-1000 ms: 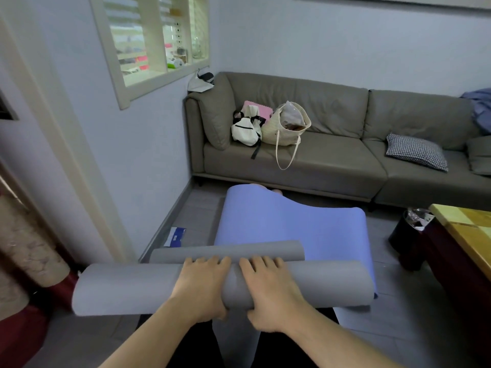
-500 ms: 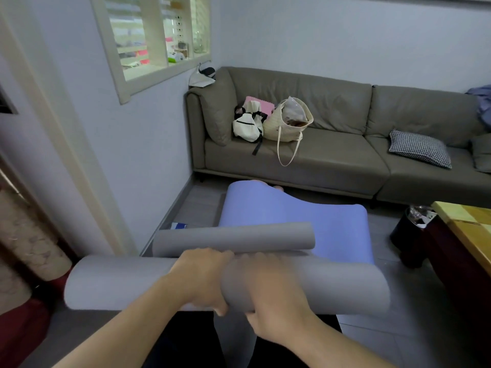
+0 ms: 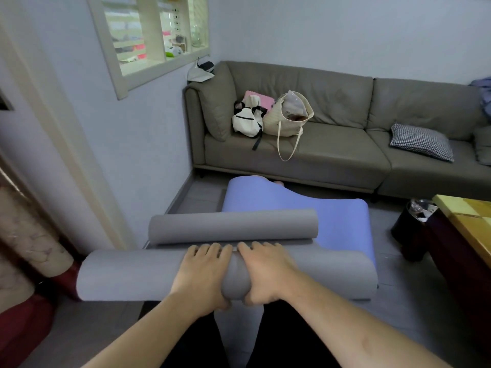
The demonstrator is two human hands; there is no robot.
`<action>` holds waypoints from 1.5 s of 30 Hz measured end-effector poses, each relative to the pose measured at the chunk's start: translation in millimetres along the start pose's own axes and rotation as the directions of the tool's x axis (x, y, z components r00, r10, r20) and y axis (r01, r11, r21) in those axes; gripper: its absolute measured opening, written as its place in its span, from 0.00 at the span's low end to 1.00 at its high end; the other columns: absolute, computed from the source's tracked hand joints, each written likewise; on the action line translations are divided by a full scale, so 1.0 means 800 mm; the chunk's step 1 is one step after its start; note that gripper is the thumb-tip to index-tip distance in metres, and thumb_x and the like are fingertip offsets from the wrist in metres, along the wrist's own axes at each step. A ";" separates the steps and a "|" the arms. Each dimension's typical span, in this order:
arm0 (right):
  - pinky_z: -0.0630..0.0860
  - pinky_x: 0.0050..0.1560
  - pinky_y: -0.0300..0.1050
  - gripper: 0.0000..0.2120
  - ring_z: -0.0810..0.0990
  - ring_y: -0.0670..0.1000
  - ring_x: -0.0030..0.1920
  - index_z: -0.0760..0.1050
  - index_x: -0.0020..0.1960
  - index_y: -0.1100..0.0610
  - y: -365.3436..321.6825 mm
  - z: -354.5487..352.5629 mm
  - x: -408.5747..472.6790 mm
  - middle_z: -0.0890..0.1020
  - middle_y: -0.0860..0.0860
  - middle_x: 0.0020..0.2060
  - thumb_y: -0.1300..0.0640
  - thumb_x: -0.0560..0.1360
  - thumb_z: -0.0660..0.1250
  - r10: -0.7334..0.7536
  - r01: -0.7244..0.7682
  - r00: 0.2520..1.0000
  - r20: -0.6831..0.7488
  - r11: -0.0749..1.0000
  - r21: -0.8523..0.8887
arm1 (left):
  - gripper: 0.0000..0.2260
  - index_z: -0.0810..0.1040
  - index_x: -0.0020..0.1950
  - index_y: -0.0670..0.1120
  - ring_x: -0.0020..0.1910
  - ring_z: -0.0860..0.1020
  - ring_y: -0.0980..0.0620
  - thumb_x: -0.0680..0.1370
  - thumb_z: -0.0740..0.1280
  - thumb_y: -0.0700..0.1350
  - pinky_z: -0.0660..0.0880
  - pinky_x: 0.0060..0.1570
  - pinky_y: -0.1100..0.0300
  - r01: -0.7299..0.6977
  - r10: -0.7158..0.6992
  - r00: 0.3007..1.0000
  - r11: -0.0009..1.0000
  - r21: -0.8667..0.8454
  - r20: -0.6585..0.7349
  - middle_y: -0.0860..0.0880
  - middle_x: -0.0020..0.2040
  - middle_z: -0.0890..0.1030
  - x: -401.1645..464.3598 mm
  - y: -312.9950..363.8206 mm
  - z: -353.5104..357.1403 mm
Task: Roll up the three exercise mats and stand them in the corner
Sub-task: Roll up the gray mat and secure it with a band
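Two hands, left hand (image 3: 203,274) and right hand (image 3: 268,273), curl their fingers around a thick grey foam mat roll (image 3: 127,274) above the floor, apparently tightening it; even pressure should keep its ends flush.

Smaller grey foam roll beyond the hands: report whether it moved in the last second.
Yes. The smaller grey foam roll has shifted toward the grey sofa, covering more of the purple foam mat.

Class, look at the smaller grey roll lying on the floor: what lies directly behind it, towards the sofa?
Behind the smaller grey roll lies a blue mat, unrolled and rippled. The roll covers the mat's near edge; something pinkish hides under its far hump.
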State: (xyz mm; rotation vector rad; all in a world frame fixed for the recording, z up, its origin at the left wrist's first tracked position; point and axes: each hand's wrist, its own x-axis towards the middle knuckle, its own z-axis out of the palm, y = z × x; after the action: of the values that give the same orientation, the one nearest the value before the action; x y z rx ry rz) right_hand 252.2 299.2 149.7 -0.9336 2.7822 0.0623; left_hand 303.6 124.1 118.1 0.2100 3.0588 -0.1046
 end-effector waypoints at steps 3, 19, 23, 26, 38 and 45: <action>0.71 0.61 0.57 0.43 0.76 0.59 0.60 0.64 0.70 0.50 -0.008 0.012 -0.006 0.77 0.53 0.59 0.40 0.62 0.78 0.030 -0.029 0.996 -0.081 1.000 0.007 | 0.42 0.66 0.70 0.55 0.61 0.77 0.49 0.59 0.75 0.64 0.70 0.62 0.50 0.008 -0.008 1.000 0.999 -0.033 -0.001 0.55 0.62 0.76 0.006 -0.003 -0.005; 0.66 0.71 0.60 0.49 0.71 0.62 0.62 0.56 0.75 0.56 -0.027 0.015 -0.049 0.73 0.59 0.63 0.49 0.64 0.80 0.013 -0.021 0.998 -0.061 0.991 -0.130 | 0.33 0.69 0.54 0.54 0.49 0.78 0.50 0.57 0.76 0.67 0.70 0.51 0.53 -0.017 0.036 0.971 0.996 -0.083 0.235 0.55 0.51 0.78 -0.003 -0.002 -0.045; 0.69 0.66 0.59 0.46 0.74 0.62 0.61 0.61 0.74 0.56 -0.019 -0.005 -0.032 0.75 0.59 0.62 0.49 0.65 0.81 0.020 -0.017 0.998 0.053 0.998 -0.066 | 0.37 0.66 0.66 0.52 0.63 0.74 0.45 0.62 0.74 0.62 0.64 0.68 0.46 0.028 -0.026 0.992 0.999 -0.016 0.127 0.50 0.63 0.74 -0.015 0.014 -0.023; 0.70 0.65 0.59 0.46 0.74 0.63 0.63 0.61 0.75 0.56 -0.014 -0.012 -0.021 0.75 0.60 0.63 0.49 0.64 0.81 0.024 -0.023 0.997 0.073 1.000 -0.017 | 0.42 0.61 0.75 0.51 0.69 0.70 0.43 0.66 0.74 0.58 0.62 0.71 0.46 0.060 -0.062 0.995 0.998 0.036 0.073 0.49 0.70 0.70 -0.020 0.020 -0.014; 0.78 0.61 0.66 0.54 0.78 0.64 0.53 0.68 0.72 0.56 -0.010 0.054 -0.027 0.78 0.62 0.55 0.45 0.50 0.84 0.042 -0.062 0.969 -0.242 0.995 -0.077 | 0.39 0.67 0.67 0.55 0.62 0.75 0.47 0.59 0.74 0.64 0.68 0.62 0.49 0.016 -0.005 0.996 0.992 -0.122 0.088 0.53 0.62 0.75 0.005 0.004 -0.024; 0.71 0.65 0.65 0.51 0.75 0.64 0.59 0.63 0.74 0.56 -0.009 0.045 -0.020 0.76 0.61 0.60 0.47 0.57 0.81 0.044 -0.066 0.979 -0.201 0.992 -0.103 | 0.43 0.73 0.58 0.45 0.46 0.78 0.40 0.44 0.79 0.48 0.78 0.53 0.43 0.032 -0.036 0.978 0.999 -0.021 -0.205 0.44 0.48 0.78 -0.011 0.009 0.022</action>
State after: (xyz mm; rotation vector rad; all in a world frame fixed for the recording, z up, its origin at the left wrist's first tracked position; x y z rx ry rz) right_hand 275.7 306.8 118.4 -0.9351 3.0159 0.1393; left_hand 314.6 129.0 100.5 0.1774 3.2682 -0.0618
